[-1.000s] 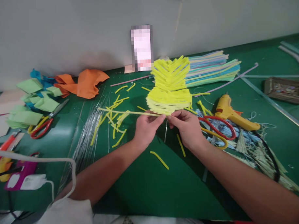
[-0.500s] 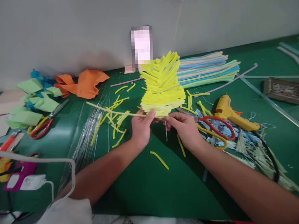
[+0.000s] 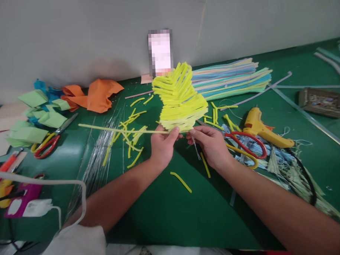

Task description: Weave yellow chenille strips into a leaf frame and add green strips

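Note:
I hold a yellow woven piece made of pipe-cleaner strips upright over the green table. My left hand is closed, pinching its lower edge together with a long yellow strip that sticks out to the left. My right hand is closed on the piece's bottom right, where a thin wire hangs down from the fingers. Loose short yellow strips lie scattered below and to the left.
Red-handled scissors and a yellow glue gun lie to the right. A stack of pastel strips sits behind. Thin wires, a second pair of scissors, orange cloth and green paper lie left.
The woven piece has turned and shifted left, showing more of its edge. The long strip has swung further left. My hands have stayed close together under it.

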Demonstrator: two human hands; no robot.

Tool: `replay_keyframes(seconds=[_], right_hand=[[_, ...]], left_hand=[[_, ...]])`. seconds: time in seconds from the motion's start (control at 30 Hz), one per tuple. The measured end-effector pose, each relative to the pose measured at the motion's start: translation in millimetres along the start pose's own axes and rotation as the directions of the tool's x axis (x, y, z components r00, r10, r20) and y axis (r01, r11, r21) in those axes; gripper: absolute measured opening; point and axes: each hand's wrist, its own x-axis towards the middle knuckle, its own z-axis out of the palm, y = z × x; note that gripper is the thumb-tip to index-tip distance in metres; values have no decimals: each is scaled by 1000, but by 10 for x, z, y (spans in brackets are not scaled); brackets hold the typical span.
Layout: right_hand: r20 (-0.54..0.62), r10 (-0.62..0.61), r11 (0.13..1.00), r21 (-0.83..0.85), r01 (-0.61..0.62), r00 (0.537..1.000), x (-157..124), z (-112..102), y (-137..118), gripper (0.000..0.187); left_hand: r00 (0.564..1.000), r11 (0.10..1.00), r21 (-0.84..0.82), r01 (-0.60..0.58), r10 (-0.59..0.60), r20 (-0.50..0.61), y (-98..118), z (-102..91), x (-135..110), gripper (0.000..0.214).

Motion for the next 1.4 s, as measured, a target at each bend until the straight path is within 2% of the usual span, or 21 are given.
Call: replay_keyframes(seconds=[0.27,0.47,0.57,0.7,0.83,0.9,0.97,1.03,1.1,1.17,1.3,1.4], right_hand=[[-21,-8,1000,15,8,1000,6,2,2,18],[-50,-43,996,79,47,998,5,0,-13,17],[-62,-41,995,89,46,997,-4,-2,-28,19],[-65,-35,997,70,39,997,-11,6,-40,23],[-72,-41,997,60,46,997,-18,21,-46,22],[-66,-43,998,46,47,997,-29,28,-51,22],[-48,-42,999,23,43,998,-42,33,-55,23],[-27,-45,999,-26,45,999,-51,34,-54,24],[-7,-47,995,-88,46,999,-51,31,-43,25],[8,-39,991,-129,40,999,-43,26,-23,26],[31,-25,982,-186,31,999,-33,26,6,25],[48,-13,969,-247,24,999,-44,41,-5,25]], left_hand=[[1000,1000,-8,5,-5,12,75,33,-24,39],[984,996,-24,81,-76,158,119,47,-42,44],[980,994,4,106,-105,168,120,41,-51,41],[998,996,83,15,-20,61,116,15,-68,34],[987,964,214,-161,163,9,103,-28,-123,20],[960,919,280,-276,280,28,104,-55,-151,14],[906,843,340,-417,415,81,122,-89,-154,9],[822,727,389,-566,536,195,162,-129,-117,4],[725,599,412,-687,601,337,212,-168,-46,4],[668,513,432,-742,623,407,258,-195,38,7],[665,459,495,-738,620,416,303,-188,142,2],[685,496,479,-724,603,410,320,-136,145,4]])
